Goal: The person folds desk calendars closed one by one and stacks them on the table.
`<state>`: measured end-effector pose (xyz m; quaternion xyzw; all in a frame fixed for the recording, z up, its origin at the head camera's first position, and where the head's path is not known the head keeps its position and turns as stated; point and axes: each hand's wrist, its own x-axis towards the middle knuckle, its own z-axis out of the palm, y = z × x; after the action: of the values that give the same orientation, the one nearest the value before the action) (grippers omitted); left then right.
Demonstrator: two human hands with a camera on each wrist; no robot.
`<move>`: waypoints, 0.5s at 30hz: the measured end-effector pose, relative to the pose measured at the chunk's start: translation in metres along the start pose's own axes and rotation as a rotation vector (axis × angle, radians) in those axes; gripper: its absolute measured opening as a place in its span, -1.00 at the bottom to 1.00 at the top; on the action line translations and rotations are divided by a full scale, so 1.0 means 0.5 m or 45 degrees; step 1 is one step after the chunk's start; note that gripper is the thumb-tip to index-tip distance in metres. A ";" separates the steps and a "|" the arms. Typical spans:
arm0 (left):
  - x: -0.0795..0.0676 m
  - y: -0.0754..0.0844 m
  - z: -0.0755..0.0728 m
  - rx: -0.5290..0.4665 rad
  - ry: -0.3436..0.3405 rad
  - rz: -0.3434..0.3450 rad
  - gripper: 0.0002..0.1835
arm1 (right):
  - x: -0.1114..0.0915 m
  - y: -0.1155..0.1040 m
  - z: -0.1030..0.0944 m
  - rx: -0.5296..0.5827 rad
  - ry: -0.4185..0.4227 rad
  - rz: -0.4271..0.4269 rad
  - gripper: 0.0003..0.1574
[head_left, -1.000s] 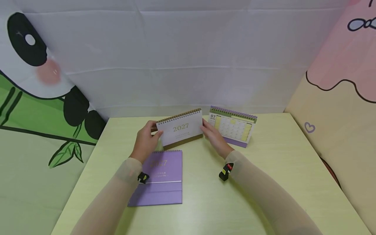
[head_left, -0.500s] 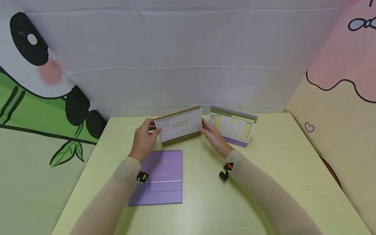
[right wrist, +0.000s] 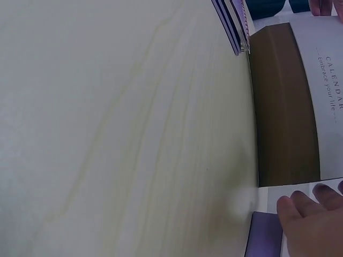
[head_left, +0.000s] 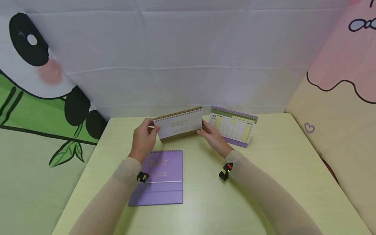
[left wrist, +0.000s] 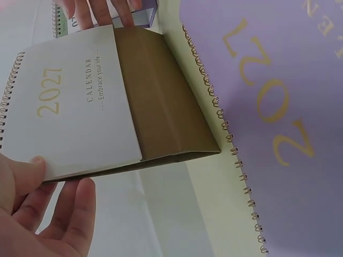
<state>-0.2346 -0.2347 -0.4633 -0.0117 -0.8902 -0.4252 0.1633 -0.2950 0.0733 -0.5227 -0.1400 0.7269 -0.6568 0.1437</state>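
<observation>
Right now, the white calendar (head_left: 180, 126) is in front of you, tilted, towards the far side of the table (head_left: 211, 202), with its gold coil (head_left: 177, 113) along the top. Its cover reads "2027", with "CALENDAR" and "Embrace your life" below, and a brown base (left wrist: 163, 96) shows under the white sheets. You can't tell from these views whether that base touches the table.

Your left hand (head_left: 143, 140) pinches the calendar's left edge, thumb on the front cover and fingers behind. Your right hand (head_left: 215, 140) is at the opposite edge with its fingers extended and its thumb spread away from them; whether its fingertips actually press the edge is hard to tell.

Nearer to you, the purple calendar (head_left: 168, 187) lies flat, its coil at the far end and its gold "2027" partly in shadow beside your left wrist. Beyond your right hand, the month calendar (head_left: 234, 128) stands upright, turned at an angle, showing "07" and yellow columns above a purple base.

Both your arms wear pale sleeves (head_left: 270, 192), with a small black device at each wrist. Behind the table hangs a creased white cloth (head_left: 188, 58); a green-and-white cartoon print (head_left: 50, 114) is on your left, a pink-and-cream one (head_left: 337, 62) on your right.
</observation>
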 end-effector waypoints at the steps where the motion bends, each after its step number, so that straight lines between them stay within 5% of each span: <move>1: -0.001 0.000 0.000 0.008 0.006 0.005 -0.76 | 0.000 0.000 0.001 -0.001 0.000 -0.001 -0.01; 15: -0.006 0.001 -0.001 0.055 0.080 0.084 -0.82 | 0.004 0.002 0.006 -0.038 0.014 -0.040 -0.08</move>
<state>-0.2314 -0.2345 -0.4636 -0.0240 -0.8926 -0.4006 0.2053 -0.2957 0.0698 -0.5239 -0.1499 0.7352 -0.6487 0.1272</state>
